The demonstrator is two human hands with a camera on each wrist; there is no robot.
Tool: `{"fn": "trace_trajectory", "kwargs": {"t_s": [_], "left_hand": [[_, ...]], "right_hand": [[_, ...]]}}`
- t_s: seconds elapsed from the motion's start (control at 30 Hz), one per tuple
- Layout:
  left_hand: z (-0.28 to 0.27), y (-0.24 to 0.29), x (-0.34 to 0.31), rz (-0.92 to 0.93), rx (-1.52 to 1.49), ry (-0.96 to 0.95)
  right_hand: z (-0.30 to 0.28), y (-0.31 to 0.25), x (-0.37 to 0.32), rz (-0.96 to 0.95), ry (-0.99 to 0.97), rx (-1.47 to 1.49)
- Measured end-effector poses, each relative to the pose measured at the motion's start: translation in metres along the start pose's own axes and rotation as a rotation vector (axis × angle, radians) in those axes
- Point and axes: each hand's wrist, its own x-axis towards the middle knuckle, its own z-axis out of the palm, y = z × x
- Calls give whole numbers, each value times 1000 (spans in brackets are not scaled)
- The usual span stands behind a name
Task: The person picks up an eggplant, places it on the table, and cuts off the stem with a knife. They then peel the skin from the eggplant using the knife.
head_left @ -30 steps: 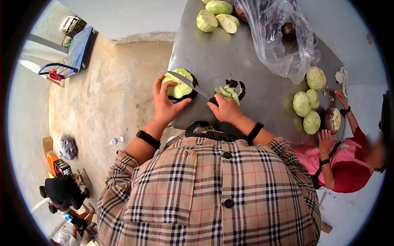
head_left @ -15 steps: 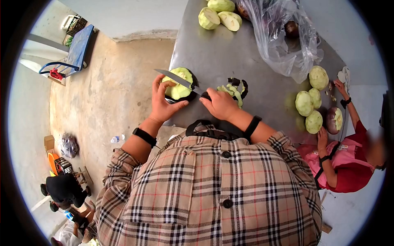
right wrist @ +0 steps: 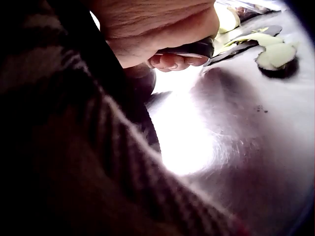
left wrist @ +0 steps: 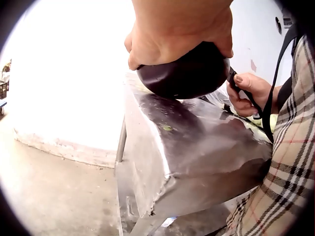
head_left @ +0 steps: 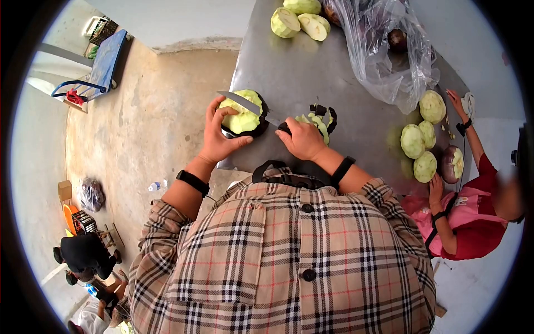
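Observation:
A round, dark purple eggplant (head_left: 243, 118) with its pale green flesh bared on top sits at the left edge of the metal table (head_left: 361, 136). My left hand (head_left: 218, 135) grips it from the left side, thumb near the front and fingers over the far rim. In the left wrist view the eggplant's dark underside (left wrist: 182, 81) shows below the palm. My right hand (head_left: 303, 139) grips the black handle of a knife (head_left: 243, 102), whose blade lies across the peeled top. Strips of peel (head_left: 322, 123) lie beside the right hand; the right wrist view shows peelings (right wrist: 275, 54) too.
Peeled eggplants (head_left: 285, 23) sit at the table's far end, near a clear plastic bag (head_left: 370, 61) holding dark ones. On the right are more peeled ones (head_left: 413, 141) and a partly peeled eggplant (head_left: 452, 164), beside another person (head_left: 473, 217) in red and pink. A blue trolley (head_left: 108, 60) stands on the floor.
The knife slid left across the eggplant, its tip passing beyond the left fingers, then drew back slightly right. My left hand keeps its grip. The other person's far hand moved up along the table edge.

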Motion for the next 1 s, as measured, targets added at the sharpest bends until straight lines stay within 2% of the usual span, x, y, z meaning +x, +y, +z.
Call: {"fn": "trace_trajectory", "kwargs": {"t_s": [0.23, 0.37, 0.47, 0.6, 1.0], "left_hand": [[0, 6, -1, -18, 88, -2], [14, 31, -9, -181, 298, 53], [23, 48, -8, -293, 334, 86], [32, 40, -5, -300, 344, 187], [37, 31, -13, -161, 242, 222]], "right_hand": [[-3, 3, -1, 20, -6, -5], [-4, 1, 0, 22, 26, -51], [-7, -10, -2, 35, 8, -50], [-7, -17, -1, 56, -9, -13], [-5, -17, -4, -23, 1, 172]]}}
